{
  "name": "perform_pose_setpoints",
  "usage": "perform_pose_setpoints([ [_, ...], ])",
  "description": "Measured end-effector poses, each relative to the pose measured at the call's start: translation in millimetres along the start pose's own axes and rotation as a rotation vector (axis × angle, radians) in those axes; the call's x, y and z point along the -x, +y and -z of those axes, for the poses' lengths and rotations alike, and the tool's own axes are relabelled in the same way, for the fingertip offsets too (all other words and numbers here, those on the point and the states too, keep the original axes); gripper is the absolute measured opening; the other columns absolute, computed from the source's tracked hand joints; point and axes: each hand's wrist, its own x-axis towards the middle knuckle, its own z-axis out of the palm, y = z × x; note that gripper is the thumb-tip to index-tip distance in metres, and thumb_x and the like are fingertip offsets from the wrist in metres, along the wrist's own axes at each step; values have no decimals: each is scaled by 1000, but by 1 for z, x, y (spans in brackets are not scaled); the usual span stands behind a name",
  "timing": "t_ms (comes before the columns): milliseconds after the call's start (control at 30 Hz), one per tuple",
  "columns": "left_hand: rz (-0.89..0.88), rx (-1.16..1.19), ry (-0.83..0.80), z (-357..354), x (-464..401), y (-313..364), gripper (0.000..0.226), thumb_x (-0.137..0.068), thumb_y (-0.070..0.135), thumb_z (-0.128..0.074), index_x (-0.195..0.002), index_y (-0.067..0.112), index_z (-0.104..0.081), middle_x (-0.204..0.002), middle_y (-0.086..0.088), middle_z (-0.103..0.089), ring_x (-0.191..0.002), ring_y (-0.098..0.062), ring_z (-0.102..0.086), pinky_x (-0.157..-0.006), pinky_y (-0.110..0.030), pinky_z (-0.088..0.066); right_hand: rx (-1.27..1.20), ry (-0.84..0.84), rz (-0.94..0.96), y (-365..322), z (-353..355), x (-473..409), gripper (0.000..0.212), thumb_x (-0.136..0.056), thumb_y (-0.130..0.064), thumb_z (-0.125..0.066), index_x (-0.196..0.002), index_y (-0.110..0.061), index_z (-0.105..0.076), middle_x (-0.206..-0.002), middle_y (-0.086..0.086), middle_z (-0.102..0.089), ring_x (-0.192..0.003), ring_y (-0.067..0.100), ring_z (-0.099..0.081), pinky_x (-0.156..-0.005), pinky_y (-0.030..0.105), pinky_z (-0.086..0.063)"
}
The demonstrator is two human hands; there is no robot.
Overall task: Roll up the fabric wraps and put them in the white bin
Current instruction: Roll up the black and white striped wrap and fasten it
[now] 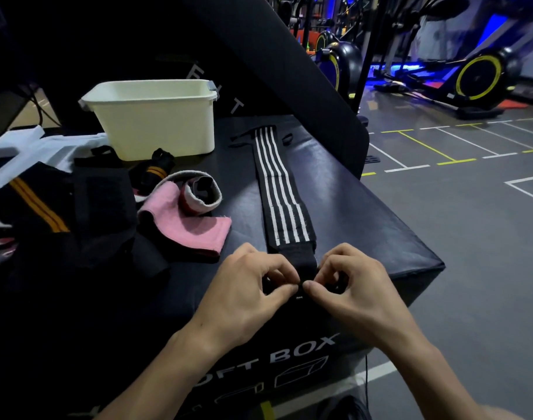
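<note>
- Left hand (249, 283) and right hand (347, 283) — fingers curled, pinching the near end of the striped wrap (282, 195).
- It lies flat along the black box (380, 231) — soft, light, probably stretchy; roll tightly from this end.
- White bin (156, 119) waits beyond.

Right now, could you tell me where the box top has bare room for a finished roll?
Bare patches: between the pink wrap and striped wrap, and right of the striped wrap to the soft box edge. Left of the white bin it is crowded.

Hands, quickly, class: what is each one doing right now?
Left hand: pinching the near end of the striped wrap.
Right hand: pinching the same end.
</note>
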Motion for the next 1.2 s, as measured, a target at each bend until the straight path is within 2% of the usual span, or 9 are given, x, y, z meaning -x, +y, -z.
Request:
perform_pose_setpoints([
  [167, -98, -125, 8, -3, 0, -6, 14, -84, 40, -79, -96, 41, -71, -79, 22, -64, -92, -4, -52, -80, -32, -49, -13, 7, -27, 0, -3, 0, 28, -74, -29, -84, -58, -25, -61, -82, -12, -61, -73, 6, -60, -62, 13, -40],
  [267, -153, -207, 35, -4, 1, -8, 10, -86, 46, -74, -94, 40, -74, -84, 20, -64, -89, -6, -50, -74, -31, -50, -16, -5, -25, -2, -2, 0, 25, -74, -29, -84, -62, -26, -62, -80, -11, -60, -75, 7, -59, -63, 13, -40],
  [367, -216, -286, 48, -6, 0, -11, 24, -89, 54, -58, -92, 38, -75, -86, 19, -62, -88, -7, -51, -68, -31, -52, -56, -2, -6, -2, 1, 2, 20, -75, -26, -85, -69, -29, -66, -81, -13, -61, -76, 9, -60, -64, 13, -42],
  [500, -246, -300, 22, -4, 1, -17, 28, -88, 58, -56, -96, 40, -75, -90, 20, -60, -91, -6, -52, -72, -29, -54, -34, -10, 80, 2, 3, 9, 15, -78, -28, -85, -76, -31, -70, -88, -14, -64, -84, 11, -64, -70, 17, -48],
  [700, -220, -309, 46, -7, 1, -16, 25, -91, 55, -56, -95, 38, -74, -91, 19, -59, -89, -6, -51, -73, -31, -53, 69, -3, 211, 10, 2, 13, 9, -84, -37, -78, -87, -30, -74, -99, -19, -60, -90, 7, -64, -73, 20, -51],
  [867, -177, -331, 101, -16, 0, -13, 26, -94, 53, -49, -88, 36, -69, -88, 18, -59, -85, -7, -50, -72, -33, -50, 179, 78, 262, 12, -9, 11, 13, -91, -36, -70, -87, -23, -70, -94, -15, -58, -83, 8, -57, -71, 29, -51],
  [1033, -71, -302, 127, -20, -2, -12, 33, -91, 59, -45, -83, 36, -67, -82, 17, -59, -83, -8, -49, -74, -34, -48, 205, -6, 188, 5, -6, 2, 17, -95, -38, -63, -84, -26, -61, -89, -16, -52, -80, 9, -53, -71, 28, -45],
  [1133, -22, -326, 132, -23, -5, -12, 40, -89, 65, -43, -80, 34, -66, -80, 15, -60, -82, -10, -51, -75, -35, -46, 239, -74, 113, -2, -2, -8, 20, -95, -39, -64, -80, -25, -61, -85, -14, -51, -79, 8, -53, -71, 23, -37],
  [1200, 0, -336, 141, -22, -9, -12, 44, -87, 68, -42, -76, 32, -66, -78, 14, -61, -81, -12, -53, -74, -34, -45, 280, -116, 59, -8, 1, -14, 22, -95, -41, -62, -80, -24, -62, -87, -11, -52, -81, 9, -54, -72, 24, -37],
])
